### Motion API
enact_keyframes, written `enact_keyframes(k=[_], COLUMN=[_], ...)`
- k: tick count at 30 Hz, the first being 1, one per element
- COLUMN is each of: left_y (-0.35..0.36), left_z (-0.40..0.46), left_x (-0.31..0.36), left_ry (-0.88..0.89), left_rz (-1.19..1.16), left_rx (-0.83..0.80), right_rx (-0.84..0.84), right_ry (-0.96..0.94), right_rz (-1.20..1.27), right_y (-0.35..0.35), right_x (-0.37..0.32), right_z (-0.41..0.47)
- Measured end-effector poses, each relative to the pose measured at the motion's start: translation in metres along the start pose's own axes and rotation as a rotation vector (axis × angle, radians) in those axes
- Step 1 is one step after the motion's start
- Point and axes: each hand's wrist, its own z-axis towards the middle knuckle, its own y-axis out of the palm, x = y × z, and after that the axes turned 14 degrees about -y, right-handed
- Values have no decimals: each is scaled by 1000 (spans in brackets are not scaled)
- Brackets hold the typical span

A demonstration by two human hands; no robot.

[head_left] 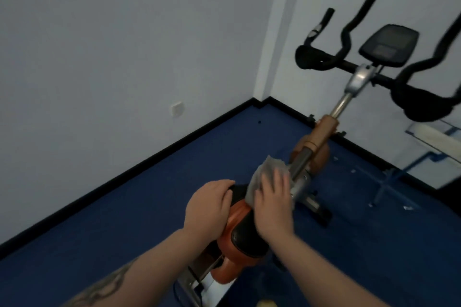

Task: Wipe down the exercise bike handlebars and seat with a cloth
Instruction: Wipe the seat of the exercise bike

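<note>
seat (243,233) wipe underway | R hand (273,203) flat, pressing cloth (268,173) on seat nose | L hand (208,203) curled on seat's left edge | handlebars (346,55) status unclear

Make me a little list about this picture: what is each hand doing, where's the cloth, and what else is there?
left hand: grips the side of the seat, fingers curled over its edge
right hand: pressed flat on the cloth
cloth: grey, lying on the front of the seat
seat: black and orange
handlebars: black, untouched, farther ahead
screen: dark, between the handlebars
floor: blue
</note>
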Motion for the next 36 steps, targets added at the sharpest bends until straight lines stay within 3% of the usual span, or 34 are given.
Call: enact_keyframes(k=[6, 10, 14, 20, 27, 30, 33, 36], left_y=[7, 6, 5, 2, 0, 0, -1, 2], left_z=[0, -1, 5, 14, 12, 12, 22, 32], left_x=[-8, -8, -9, -14, -14, -14, -8, 4], left_ry=[50, 61, 40, 25, 33, 49, 54, -1], left_rz=[-57, -74, -62, -129, -75, -25, 110, 202], left_rx=[53, 64, 9, -95, -139, -135, -182, -234], right_rx=[-124, -83, -197, -242, -158, -115, 10, 191], right_ry=[46, 71, 133, 505, 229, 159, 295, 535], right_rz=[225, 96, -22, 85, -165, -65, 250, 379], right_y=[-21, -11, -17, -28, -5, -4, -11, -2], right_x=[-22, -65, -89, -85, -106, -92, -70, -72], right_z=[-18, -72, -96, -16, -91, -99, -68, -58])
